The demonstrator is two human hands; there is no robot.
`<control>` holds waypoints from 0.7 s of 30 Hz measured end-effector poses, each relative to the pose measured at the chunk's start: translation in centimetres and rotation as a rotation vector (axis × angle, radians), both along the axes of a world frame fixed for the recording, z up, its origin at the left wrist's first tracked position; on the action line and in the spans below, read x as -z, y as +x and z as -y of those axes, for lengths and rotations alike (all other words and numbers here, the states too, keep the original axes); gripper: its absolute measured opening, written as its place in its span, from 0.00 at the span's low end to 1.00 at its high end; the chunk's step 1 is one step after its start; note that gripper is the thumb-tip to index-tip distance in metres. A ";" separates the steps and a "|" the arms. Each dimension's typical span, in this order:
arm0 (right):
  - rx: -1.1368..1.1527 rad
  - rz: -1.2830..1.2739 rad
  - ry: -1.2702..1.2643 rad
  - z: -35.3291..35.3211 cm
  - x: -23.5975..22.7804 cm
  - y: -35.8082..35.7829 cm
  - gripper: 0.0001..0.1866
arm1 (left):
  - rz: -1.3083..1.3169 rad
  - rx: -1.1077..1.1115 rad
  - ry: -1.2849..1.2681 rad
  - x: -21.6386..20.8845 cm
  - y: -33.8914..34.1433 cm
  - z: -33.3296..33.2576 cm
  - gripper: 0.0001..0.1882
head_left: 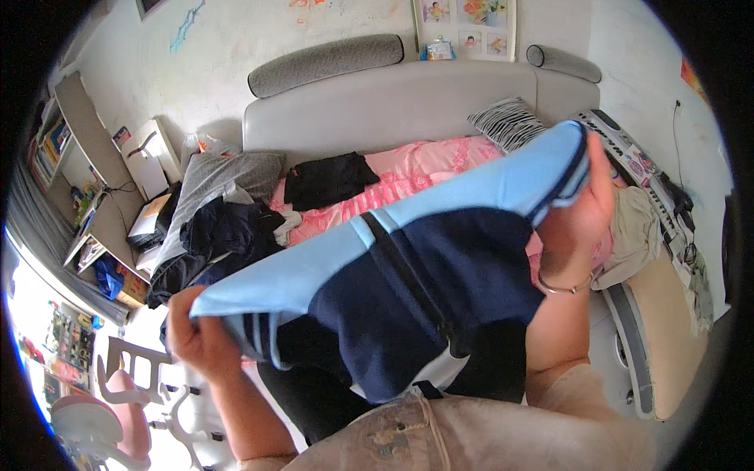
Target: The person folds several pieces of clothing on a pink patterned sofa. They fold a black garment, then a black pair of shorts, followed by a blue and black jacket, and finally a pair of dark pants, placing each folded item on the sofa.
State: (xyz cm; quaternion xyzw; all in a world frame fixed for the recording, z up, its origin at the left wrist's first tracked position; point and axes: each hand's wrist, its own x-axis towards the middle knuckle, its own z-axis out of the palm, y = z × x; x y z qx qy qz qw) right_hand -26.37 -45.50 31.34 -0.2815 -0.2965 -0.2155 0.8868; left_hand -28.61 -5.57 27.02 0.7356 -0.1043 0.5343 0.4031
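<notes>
Stretched out between my hands is a zip-up jacket (479, 259), light blue along its upper edge and navy below, with a dark zip running down its middle. My left hand (203, 337) grips the light blue end at the lower left, its fingers closed round the cloth beside dark stripes. Higher up at the right, my right hand (577, 208) holds the other light blue end, which also has dark stripes; a bracelet circles that wrist. The jacket slants up toward the right and hangs in front of my body. Cloth partly hides the right fingers.
Beyond the jacket lies a bed with a pink sheet (432, 157), a folded black garment (330, 180) and a striped pillow (506, 124). Dark clothes (232, 228) are heaped at its left. A keyboard (636, 165) stands at the right, a pink and white chair (126, 408) at the lower left.
</notes>
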 end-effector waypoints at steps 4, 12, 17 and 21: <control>0.274 0.093 -0.144 1.0 -0.8 -3.8 0.27 | 0.126 0.107 -0.010 -2.4 -1.1 -1.2 0.07; -0.041 -0.008 -0.028 0.7 2.5 5.0 0.15 | -0.273 0.170 -0.024 -3.3 8.1 0.0 0.06; 0.118 -0.719 -0.575 0.6 15.8 17.9 0.28 | -0.649 0.079 0.497 11.8 22.5 -1.4 0.20; 0.529 -0.720 -1.259 3.6 28.7 17.3 0.23 | -0.741 0.142 0.522 23.7 19.5 0.3 0.30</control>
